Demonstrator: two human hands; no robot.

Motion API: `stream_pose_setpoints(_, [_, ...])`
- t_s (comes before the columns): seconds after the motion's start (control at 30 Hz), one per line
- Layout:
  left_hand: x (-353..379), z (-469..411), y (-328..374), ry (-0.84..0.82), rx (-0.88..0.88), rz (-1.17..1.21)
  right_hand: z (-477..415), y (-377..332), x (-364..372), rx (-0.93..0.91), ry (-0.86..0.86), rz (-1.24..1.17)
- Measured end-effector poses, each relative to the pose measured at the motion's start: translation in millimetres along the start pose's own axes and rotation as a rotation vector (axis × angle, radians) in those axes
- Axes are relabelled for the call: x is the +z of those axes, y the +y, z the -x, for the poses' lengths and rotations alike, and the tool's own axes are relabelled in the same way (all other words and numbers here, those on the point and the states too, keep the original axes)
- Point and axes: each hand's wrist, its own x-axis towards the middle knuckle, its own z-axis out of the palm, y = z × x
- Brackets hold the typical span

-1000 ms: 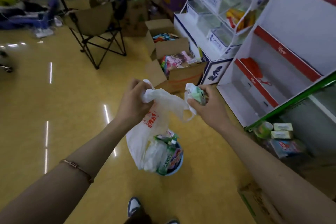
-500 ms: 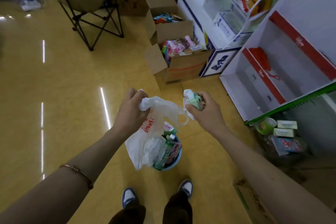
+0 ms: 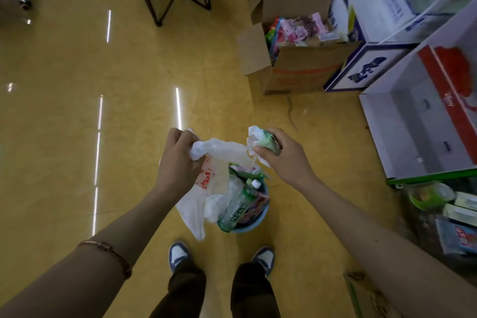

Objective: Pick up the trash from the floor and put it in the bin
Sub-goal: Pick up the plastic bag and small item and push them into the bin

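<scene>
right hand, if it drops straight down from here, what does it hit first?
Probably the trash heaped in the blue bin, likely the green bottle, below the right hand. Depth is unclear.

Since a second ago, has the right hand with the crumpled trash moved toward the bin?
Cannot tell: the camera tilted down. The right hand holds the crumpled trash just above the blue bin, much as before.

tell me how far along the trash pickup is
Done: the blue bin already holds a green bottle and wrappers. In hand: the left hand grips a white plastic bag hanging beside the bin, and the right hand holds crumpled trash above it. Left: dropping both in. No other loose trash shows on the nearby floor.
</scene>
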Motion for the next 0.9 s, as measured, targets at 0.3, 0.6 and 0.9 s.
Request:
stream_pose_setpoints(0.3, [81.6,-3.8,-71.1,-0.083,-0.008,-0.138,-26.1,89.3,54.0,0.136,-0.162,0.059])
stream_pose_setpoints(0.6, [161.1,8.5,-140.4,-0.095,-0.036,-0.134,-44.7,169.6,110.4,0.085,-0.092,0.423])
stream_pose_setpoints(0.9, [202.9,25.0,-179.1,-0.227,-0.17,0.031,-64.4,215.6,147.6,0.1,-0.175,0.401])
